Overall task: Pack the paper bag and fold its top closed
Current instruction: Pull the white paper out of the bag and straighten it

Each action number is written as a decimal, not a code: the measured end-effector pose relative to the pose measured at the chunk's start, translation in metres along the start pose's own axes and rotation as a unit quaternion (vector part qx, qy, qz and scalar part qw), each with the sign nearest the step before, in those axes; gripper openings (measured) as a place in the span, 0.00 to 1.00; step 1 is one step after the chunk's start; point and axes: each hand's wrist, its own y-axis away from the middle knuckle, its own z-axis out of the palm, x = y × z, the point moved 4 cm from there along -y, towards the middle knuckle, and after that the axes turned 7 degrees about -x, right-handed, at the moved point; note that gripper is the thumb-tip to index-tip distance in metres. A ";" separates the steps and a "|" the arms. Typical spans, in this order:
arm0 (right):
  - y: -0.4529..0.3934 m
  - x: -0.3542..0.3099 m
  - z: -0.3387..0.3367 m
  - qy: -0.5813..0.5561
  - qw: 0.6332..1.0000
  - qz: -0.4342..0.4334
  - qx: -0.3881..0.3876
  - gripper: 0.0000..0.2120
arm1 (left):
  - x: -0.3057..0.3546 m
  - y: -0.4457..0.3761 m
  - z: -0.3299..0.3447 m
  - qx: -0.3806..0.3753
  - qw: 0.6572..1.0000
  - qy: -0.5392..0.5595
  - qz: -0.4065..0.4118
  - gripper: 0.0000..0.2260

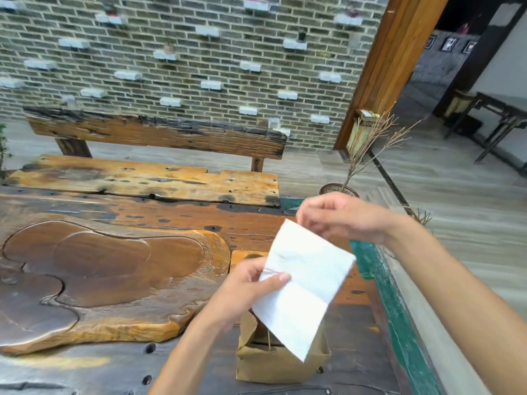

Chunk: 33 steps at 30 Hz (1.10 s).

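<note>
Pinching a white napkin [303, 283] by its top corner, the right hand [339, 216] holds it above the open bag [281, 363] at lower centre on the table [114, 280]; the left hand [251, 283] grips its left edge.

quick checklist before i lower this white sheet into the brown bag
1. Both hands on the white sheet: ok, left hand pinches its left edge, right hand its top corner.
2. Brown paper bag open at the top: ok, the mouth gapes.
3. Bag standing upright on the wooden table: ok.
4. Sheet lined up over the mouth: ok, its lower corner hangs at the opening.
5. Room inside the bag: cannot tell, the sheet hides most of the interior.
6. Sheet narrow enough to fit: cannot tell.
</note>
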 end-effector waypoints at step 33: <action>0.007 0.081 0.068 -0.145 0.875 -0.102 0.449 0.09 | 0.008 0.007 -0.009 0.226 0.969 0.086 0.051 0.07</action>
